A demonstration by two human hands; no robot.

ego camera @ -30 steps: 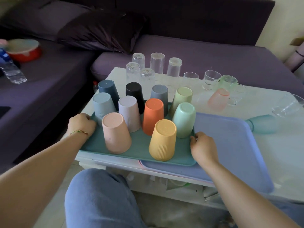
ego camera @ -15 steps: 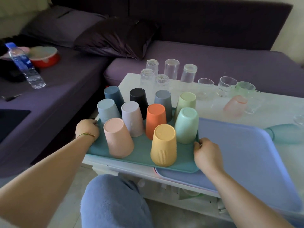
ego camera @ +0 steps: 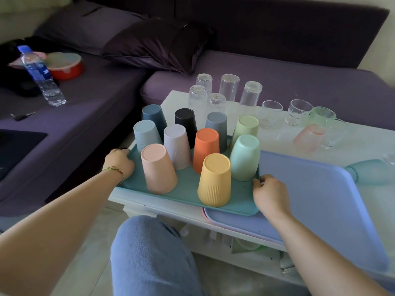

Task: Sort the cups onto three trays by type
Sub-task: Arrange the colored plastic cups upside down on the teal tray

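Observation:
A teal tray carries several upturned plastic cups, among them a yellow cup, a pink cup and an orange cup. My left hand grips the tray's left edge and my right hand grips its right edge. The tray's right end overlaps a lilac tray, which lies on a pink tray of which only an edge shows. Tall clear glasses stand upturned at the table's back, with small glass mugs to their right.
The white table also holds a frosted pink mug, a green mug and a teal glass lying on its side. A purple sofa wraps round behind and left, bearing a water bottle and a red bowl.
The view has swung left and closer, bringing more of the sofa and the bottle into sight. Both hands keep their grip on the teal tray, which sits a little further left over the lilac tray.

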